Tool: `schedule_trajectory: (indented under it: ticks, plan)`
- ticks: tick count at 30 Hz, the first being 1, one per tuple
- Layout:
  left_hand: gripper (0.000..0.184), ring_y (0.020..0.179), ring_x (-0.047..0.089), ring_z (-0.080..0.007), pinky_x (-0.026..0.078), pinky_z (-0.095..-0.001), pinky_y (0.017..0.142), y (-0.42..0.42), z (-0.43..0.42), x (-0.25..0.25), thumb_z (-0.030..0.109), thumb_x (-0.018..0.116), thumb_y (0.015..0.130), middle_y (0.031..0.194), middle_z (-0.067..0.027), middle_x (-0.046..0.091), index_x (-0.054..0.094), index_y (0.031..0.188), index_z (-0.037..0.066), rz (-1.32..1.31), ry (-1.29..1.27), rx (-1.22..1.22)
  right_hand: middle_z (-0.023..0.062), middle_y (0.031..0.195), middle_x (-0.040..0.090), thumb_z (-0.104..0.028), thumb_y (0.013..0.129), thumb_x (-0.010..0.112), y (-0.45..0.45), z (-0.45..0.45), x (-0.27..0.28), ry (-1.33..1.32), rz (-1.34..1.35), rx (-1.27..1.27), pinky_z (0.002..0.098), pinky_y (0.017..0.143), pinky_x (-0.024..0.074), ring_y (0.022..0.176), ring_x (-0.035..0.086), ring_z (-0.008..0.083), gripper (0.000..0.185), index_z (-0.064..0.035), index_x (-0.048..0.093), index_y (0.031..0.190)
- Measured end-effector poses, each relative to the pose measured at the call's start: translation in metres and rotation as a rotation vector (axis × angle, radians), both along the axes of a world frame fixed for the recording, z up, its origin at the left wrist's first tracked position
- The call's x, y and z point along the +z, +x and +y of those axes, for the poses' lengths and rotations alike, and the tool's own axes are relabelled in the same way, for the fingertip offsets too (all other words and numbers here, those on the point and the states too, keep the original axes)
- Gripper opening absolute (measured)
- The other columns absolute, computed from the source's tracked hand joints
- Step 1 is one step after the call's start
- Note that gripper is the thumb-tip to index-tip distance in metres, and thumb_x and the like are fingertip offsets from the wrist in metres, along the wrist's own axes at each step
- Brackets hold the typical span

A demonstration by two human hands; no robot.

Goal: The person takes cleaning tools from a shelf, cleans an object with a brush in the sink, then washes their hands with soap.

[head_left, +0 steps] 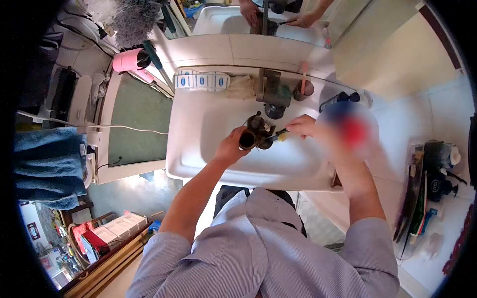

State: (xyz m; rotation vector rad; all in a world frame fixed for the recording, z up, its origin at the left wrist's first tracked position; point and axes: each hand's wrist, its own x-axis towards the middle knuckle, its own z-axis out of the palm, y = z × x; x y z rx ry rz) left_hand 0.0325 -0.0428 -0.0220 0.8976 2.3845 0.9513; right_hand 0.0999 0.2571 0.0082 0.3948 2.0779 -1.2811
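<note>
View: head camera, looking down over a white sink (pixel 223 166).
Left hand: the left hand (pixel 232 148) is gripping the brown part (pixel 257 131) from its left side, the fingers curling against it beside a round, dark opening.
Right hand: the right hand (pixel 301 126) is pinching a small tool (pixel 281 133) between thumb and fingers; the tool is showing a dark handle and a yellowish piece, and its far end is reaching the right side of the brown part. Its exact type is too small to tell.
Brown part: it is being held up over the sink, between the two hands, with its open mouth facing the camera; it is looking dark and stained, with several rounded sections.
Sink's back ledge: a white packet with blue marks (pixel 202 80) is lying at the left, a beige crumpled item (pixel 240 87) is lying just beside it, and a grey-green fixture (pixel 273 89) is standing at the middle, behind the brown part.
Right of the fixture: a cup (pixel 303 90) is holding a pink stick (pixel 304 70), and a dark bottle (pixel 335 101) is lying farther right, near a blurred patch.
Mirror: the mirror (pixel 224 21) behind the sink is reflecting both hands.
Left side: a pink hair dryer (pixel 128 60) is hanging near a greenish panel (pixel 141 121), and a blue towel (pixel 48 166) is hanging at the far left.
</note>
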Motion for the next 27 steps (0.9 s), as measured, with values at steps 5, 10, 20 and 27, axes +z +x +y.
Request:
schedule_trajectory:
  ticks: [5,10,20,27]
  plan:
    - [0.072,0.109,0.053,-0.0333,0.046,-0.0412,0.089,-0.003,0.000,0.004,0.020,0.075,0.066,0.124,-0.0128,0.048,0.038,0.127,0.012,-0.029,-0.018,-0.035,-0.0022,0.070,0.055,-0.028,0.086,0.060,0.023,0.018,0.013,-0.155,-0.010,-0.210,0.0238,0.047,0.0412,0.057,0.048,0.0075,0.031,-0.0045,0.065,0.107]
    - [0.077,0.116,0.047,-0.0346,0.039,-0.0424,0.097,0.000,0.011,0.012,0.021,0.076,0.065,0.125,-0.0143,0.047,0.034,0.130,0.012,-0.026,-0.129,-0.023,-0.0045,0.066,0.050,-0.024,0.086,0.061,0.038,0.017,0.016,-0.198,-0.061,-0.313,0.0238,0.049,0.0398,0.056,0.044,0.0059,0.027,-0.0056,0.065,0.106]
    - [0.025,0.126,0.038,-0.0307,0.016,-0.0505,0.111,0.013,0.072,0.012,0.021,0.057,0.078,0.124,-0.0141,0.051,0.064,0.099,0.009,0.899,-0.540,-0.686,-0.0050,0.064,0.046,-0.025,0.085,0.062,0.061,0.022,-0.007,-0.273,-0.078,-0.377,0.0231,0.048,0.0389,0.057,0.043,0.0059,0.029,-0.0063,0.064,0.107]
    - [0.019,0.117,0.047,-0.0290,0.019,-0.0482,0.109,0.009,0.078,-0.014,0.012,0.051,0.078,0.107,-0.0144,0.060,0.069,0.076,0.007,0.660,-0.468,-0.518,0.0032,0.078,0.061,-0.031,0.084,0.060,0.084,0.006,-0.001,-0.175,0.054,-0.301,0.0272,0.053,0.0458,0.065,0.054,0.0137,0.035,-0.0056,0.064,0.108]
